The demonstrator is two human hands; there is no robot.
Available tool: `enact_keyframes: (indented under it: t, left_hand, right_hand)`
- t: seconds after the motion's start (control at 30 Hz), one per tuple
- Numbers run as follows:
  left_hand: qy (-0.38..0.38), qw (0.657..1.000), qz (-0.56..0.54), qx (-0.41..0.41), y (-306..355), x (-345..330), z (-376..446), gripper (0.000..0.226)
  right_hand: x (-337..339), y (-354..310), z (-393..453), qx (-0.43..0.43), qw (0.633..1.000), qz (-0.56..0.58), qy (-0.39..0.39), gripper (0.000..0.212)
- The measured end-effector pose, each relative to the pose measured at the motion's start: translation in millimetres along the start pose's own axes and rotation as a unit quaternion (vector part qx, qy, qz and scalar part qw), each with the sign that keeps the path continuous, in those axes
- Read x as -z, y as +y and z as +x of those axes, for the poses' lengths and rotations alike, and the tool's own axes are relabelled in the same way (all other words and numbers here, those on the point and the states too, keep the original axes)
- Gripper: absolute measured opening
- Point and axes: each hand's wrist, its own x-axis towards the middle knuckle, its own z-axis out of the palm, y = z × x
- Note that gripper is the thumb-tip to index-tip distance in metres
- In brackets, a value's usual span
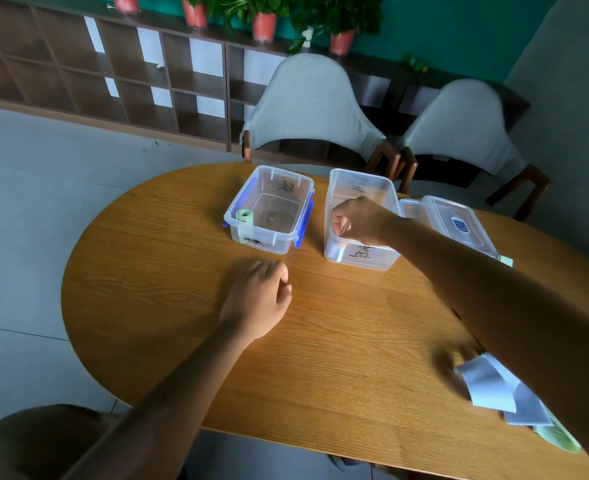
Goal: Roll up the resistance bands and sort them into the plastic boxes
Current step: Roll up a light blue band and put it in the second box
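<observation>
Two clear plastic boxes stand open on the oval wooden table, side by side. The left box, with blue clips, holds one rolled green band against its left wall. The right box, just beside the left box on its right, is taller and has black writing on its front wall. To the right of the right box lie two clear lids, one partly over the other. Near the table edge, well apart from the left box and toward the person, lies a loose heap of unrolled bands: one white-blue band on top, a second pale one under it, and a green one at the bottom.

The right hand reaches over the right box, with the forearm stretched across the table. Its fingers are curled downward into the box; I cannot tell if they hold something. The left hand hovers just over the table in front of the left box, palm down, fingers loosely curled and holding nothing.

Behind the table stand two grey chairs.
</observation>
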Motion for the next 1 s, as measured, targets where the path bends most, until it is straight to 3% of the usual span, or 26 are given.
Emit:
enact_keyframes:
  t: [0.47,0.67,1.0]
  left_hand:
    - [0.004,1.000,-0.003,0.001,1,-1,0,0.011]
    - [0.004,1.000,-0.001,0.001,0,0,1,0.011]
    - [-0.002,1.000,-0.003,0.001,1,1,0,0.010]
  right_hand:
    - [-2,8,0,0.019,0.999,0.033,-0.013,0.024]
    - [-4,14,1,-0.006,0.997,0.083,-0.001,0.025]
    - [-5,12,-1,-0.018,0.997,0.073,0.019,0.030]
